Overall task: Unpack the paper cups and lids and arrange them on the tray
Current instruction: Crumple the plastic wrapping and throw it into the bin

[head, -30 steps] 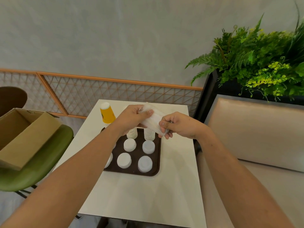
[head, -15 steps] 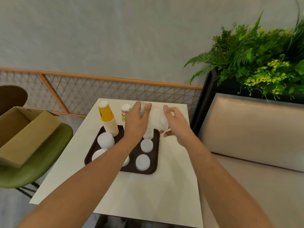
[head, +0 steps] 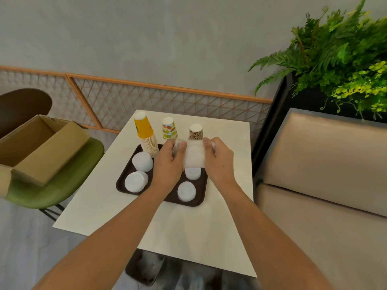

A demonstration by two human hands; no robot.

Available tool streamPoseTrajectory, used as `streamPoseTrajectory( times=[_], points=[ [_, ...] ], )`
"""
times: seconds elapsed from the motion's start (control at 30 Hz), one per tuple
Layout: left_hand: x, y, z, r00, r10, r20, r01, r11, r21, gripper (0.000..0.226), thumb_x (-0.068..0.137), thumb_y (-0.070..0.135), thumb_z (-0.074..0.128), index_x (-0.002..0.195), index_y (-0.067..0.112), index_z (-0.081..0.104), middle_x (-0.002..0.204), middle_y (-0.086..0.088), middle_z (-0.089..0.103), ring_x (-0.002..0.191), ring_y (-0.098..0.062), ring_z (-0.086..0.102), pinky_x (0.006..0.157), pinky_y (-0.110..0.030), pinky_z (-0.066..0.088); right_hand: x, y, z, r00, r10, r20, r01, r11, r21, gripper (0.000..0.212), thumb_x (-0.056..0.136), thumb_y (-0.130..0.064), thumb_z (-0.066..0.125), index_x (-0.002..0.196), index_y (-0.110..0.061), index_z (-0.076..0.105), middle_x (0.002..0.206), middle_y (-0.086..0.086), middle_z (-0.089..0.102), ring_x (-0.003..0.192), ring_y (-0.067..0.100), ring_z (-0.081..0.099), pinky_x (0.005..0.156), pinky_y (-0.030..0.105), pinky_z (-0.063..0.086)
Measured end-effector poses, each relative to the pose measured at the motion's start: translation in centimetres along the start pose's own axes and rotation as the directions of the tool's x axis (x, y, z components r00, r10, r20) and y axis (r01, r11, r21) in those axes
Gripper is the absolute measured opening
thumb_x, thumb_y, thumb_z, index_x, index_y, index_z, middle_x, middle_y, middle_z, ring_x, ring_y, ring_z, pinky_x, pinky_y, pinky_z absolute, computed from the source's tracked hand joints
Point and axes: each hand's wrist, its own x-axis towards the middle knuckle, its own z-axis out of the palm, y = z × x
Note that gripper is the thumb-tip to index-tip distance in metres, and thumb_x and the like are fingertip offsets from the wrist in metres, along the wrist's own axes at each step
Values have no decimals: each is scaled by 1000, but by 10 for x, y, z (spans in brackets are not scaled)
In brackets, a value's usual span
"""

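Sleeve of lids [head: 193,156], white and wrapped in clear film, hangs crosswise just above the far half of the tray [head: 125,186], held at both ends. The left hand [head: 168,164] has its grip closed round the left end, with the thumb lying on top. The right hand [head: 218,161] has its grip closed round the right end, fingers curled over it. The dark brown tray sits on the white bench [head: 188,227] and carries four lid stacks [head: 142,162], two on its left side and two towards its right, partly under the hands. At the tray's far left corner stands the yellow cup stack [head: 145,132], upside down and tall. To its right come the patterned cup stack [head: 169,129] and the brown cup stack [head: 196,131], also upside down, their lower parts hidden behind the hands. Left of the bench an open cardboard box [head: 41,147] rests on a green chair [head: 62,181]. A padded seat [head: 324,153] runs along the right, with a fern [head: 345,59] beyond it
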Motion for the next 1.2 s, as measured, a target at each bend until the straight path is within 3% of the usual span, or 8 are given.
streamPoseTrajectory(
  times=[0.17,0.3,0.4,0.5,0.63,0.87,1.0,1.2],
  points=[
    [-18,-14,-34,993,-84,-88,86,996,19,25,108,39,52,98,17,57,82,-6,64,68,-19,61,49,-20,47,-26,1,14,971,193,141,-219,954,205,28,104,-45,54,93,-21,62,84,-5,66,71,8,60,65,34,54],
    [-38,-28,-73,981,-174,-90,179,983,49,29,108,43,50,104,15,59,82,0,63,64,-11,61,48,-18,48,-56,-6,31,958,173,227,-212,963,163,16,104,-28,59,91,-20,64,80,0,69,59,9,61,61,24,51],
    [-57,-41,-105,975,-221,-32,220,975,-30,28,106,44,53,117,18,57,97,0,64,72,-16,63,51,-22,51,-80,-13,55,972,148,182,-175,974,143,16,103,-22,62,87,-20,63,77,1,69,60,9,62,60,23,51],
    [-79,-59,-145,970,-243,26,244,953,-180,33,105,34,60,133,24,48,115,-5,62,80,-13,67,61,-26,56,-108,-19,84,975,173,138,-189,976,109,16,102,-25,64,86,-23,63,78,3,69,70,21,65,65,37,56],
    [-113,-86,-201,956,-291,24,288,926,-245,37,102,10,62,120,36,44,113,-9,61,83,-17,70,78,-39,61,-156,-26,126,969,207,137,-221,971,96,16,102,-27,62,87,-22,62,78,4,68,72,25,65,70,41,55],
    [-172,-134,-259,927,-363,-90,337,916,-217,20,99,3,63,103,19,53,104,4,58,68,-6,63,77,-44,61,-239,-30,177,913,306,268,-351,927,136,14,98,-12,60,105,-19,70,78,2,65,59,10,58,64,29,51],
    [-201,-155,-271,885,-450,-121,420,882,-214,27,98,7,67,106,30,55,99,-7,66,70,-16,70,72,-37,61,-272,-24,189,877,381,294,-422,902,88,23,96,-8,61,113,-24,64,93,4,68,61,10,66,69,36,59],
    [-239,-176,-260,813,-556,-170,530,829,-176,35,98,7,68,116,30,49,102,-3,68,80,-16,72,69,-33,63,-304,6,201,859,460,223,-480,876,44,15,96,-5,64,97,-20,63,92,6,69,58,11,66,57,17,49]
  ],
)
